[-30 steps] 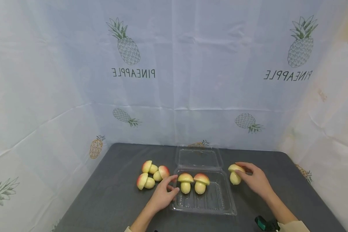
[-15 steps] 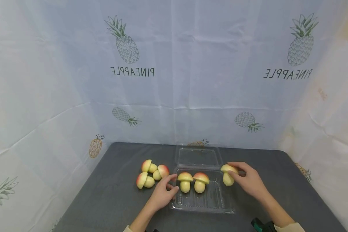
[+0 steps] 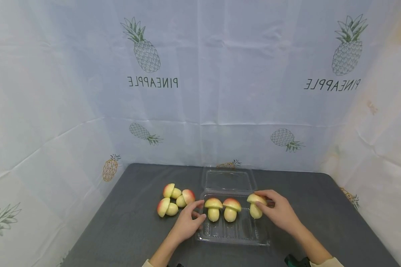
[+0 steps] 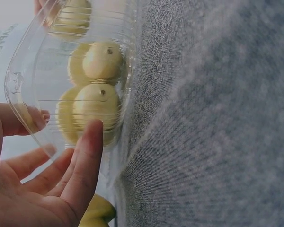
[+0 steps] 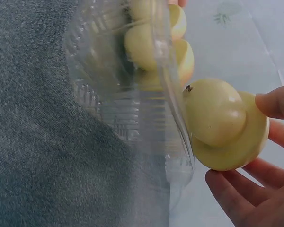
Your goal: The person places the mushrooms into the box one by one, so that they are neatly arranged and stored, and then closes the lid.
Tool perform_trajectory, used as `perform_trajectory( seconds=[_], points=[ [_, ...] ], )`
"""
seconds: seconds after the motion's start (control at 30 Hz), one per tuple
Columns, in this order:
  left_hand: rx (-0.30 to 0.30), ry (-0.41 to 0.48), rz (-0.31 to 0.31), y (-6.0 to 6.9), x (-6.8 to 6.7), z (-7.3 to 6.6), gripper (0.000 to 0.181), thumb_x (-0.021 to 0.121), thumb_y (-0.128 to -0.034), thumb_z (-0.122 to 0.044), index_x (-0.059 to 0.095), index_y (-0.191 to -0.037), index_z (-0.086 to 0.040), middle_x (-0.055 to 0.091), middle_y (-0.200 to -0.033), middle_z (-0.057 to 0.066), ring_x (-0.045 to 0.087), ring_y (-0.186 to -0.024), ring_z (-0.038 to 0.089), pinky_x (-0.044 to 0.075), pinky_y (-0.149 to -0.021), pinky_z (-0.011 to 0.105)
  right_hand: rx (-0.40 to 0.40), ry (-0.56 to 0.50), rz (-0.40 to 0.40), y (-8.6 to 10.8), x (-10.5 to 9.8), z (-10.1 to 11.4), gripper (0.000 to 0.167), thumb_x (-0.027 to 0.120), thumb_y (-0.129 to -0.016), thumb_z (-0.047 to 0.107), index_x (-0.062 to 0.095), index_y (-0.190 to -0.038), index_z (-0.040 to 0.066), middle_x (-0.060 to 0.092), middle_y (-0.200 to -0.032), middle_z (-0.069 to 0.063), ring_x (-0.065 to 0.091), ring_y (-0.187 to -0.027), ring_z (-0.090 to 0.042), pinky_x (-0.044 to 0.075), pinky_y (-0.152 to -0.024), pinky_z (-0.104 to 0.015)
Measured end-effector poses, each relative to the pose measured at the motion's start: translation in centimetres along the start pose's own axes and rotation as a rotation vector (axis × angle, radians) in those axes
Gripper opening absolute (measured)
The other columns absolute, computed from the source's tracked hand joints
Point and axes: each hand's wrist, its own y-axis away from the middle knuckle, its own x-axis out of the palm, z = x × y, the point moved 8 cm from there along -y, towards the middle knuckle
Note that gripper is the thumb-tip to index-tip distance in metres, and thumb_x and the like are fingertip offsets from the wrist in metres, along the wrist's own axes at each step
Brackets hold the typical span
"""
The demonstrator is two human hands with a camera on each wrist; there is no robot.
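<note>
An opened clear plastic clamshell container (image 3: 237, 239) stands on the dark table. Two toy mushrooms (image 3: 213, 210), yellow with reddish caps, lie side by side in its base. At the base's left rim, my left hand (image 3: 187, 224) holds the edge; in the left wrist view its fingers (image 4: 87, 163) lie along the clear wall. My right hand (image 3: 280, 211) grips another toy mushroom (image 3: 256, 206) by its cap, stem pointing toward me, over the right part of the base. In the right wrist view this mushroom (image 5: 217, 118) sits just above the container's rim, held between thumb and fingers.
Three more toy mushrooms (image 3: 173, 200) lie grouped on the table, left of the container. The container's lid (image 3: 228, 180) is folded back flat behind its base. A pineapple-printed cloth (image 3: 220, 92) hangs behind and at both sides of the table (image 3: 120, 226).
My right hand has carried its toy mushroom left, from beside the container to over the right part of the base. The left hand has stayed at the left rim.
</note>
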Motion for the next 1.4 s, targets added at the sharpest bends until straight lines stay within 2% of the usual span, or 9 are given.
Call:
perform_trajectory(
  seconds=[0.23,0.4,0.67,0.93,1.2,1.4],
  points=[
    [0.001,0.002,-0.005,0.0,-0.1,0.0,0.05,0.067,-0.0968,-0.015,0.054,-0.143,-0.001,0.056,-0.127,0.017,0.063,-0.065,0.011,0.054,-0.056,0.027,-0.044,-0.013,0.025,-0.2,1.4,0.2,0.03,0.076,-0.093,0.023,0.071,-0.121,0.014,0.066,-0.115,-0.001,0.064,-0.101,-0.019,0.058,-0.081,-0.028],
    [0.005,0.01,-0.01,0.0,0.0,-0.1,0.049,0.067,-0.0963,-0.014,0.054,-0.142,0.0,0.056,-0.127,0.019,0.063,-0.065,0.011,0.054,-0.056,0.027,-0.045,0.037,0.029,-0.2,2.2,-0.1,0.031,0.078,-0.091,0.024,0.072,-0.12,0.016,0.066,-0.114,0.003,0.065,-0.099,-0.014,0.058,-0.08,-0.028],
    [0.009,0.011,-0.003,0.0,0.1,-0.1,0.05,0.067,-0.0968,-0.014,0.053,-0.143,0.0,0.056,-0.127,0.019,0.063,-0.067,0.01,0.054,-0.056,0.027,-0.067,0.135,0.026,-0.3,3.1,0.0,0.031,0.079,-0.091,0.026,0.073,-0.12,0.018,0.066,-0.116,0.006,0.064,-0.1,-0.015,0.056,-0.08,-0.038],
    [0.0,0.006,-0.001,0.0,0.1,0.0,0.05,0.067,-0.0968,-0.015,0.053,-0.143,-0.001,0.056,-0.127,0.017,0.064,-0.067,0.011,0.054,-0.056,0.027,-0.05,0.164,0.041,-0.5,3.6,-0.2,0.032,0.08,-0.09,0.023,0.072,-0.121,0.017,0.066,-0.119,0.003,0.065,-0.107,-0.022,0.055,-0.085,-0.047],
    [-0.004,-0.001,-0.007,0.0,0.1,0.1,0.05,0.068,-0.0966,-0.015,0.054,-0.143,-0.001,0.057,-0.126,0.017,0.064,-0.067,0.011,0.055,-0.056,0.028,-0.063,0.291,0.056,-0.6,4.0,-0.3,0.036,0.08,-0.09,0.024,0.071,-0.123,0.015,0.067,-0.122,-0.004,0.063,-0.111,-0.031,0.054,-0.088,-0.053],
    [-0.006,-0.003,-0.007,-0.1,0.1,0.1,0.051,0.068,-0.096,-0.015,0.054,-0.143,-0.001,0.057,-0.126,0.017,0.064,-0.066,0.011,0.053,-0.055,0.027,-0.097,0.38,0.045,-0.6,4.2,0.0,0.031,0.083,-0.086,0.02,0.074,-0.115,0.014,0.067,-0.116,-0.003,0.062,-0.106,-0.028,0.054,-0.085,-0.049]
  ],
)
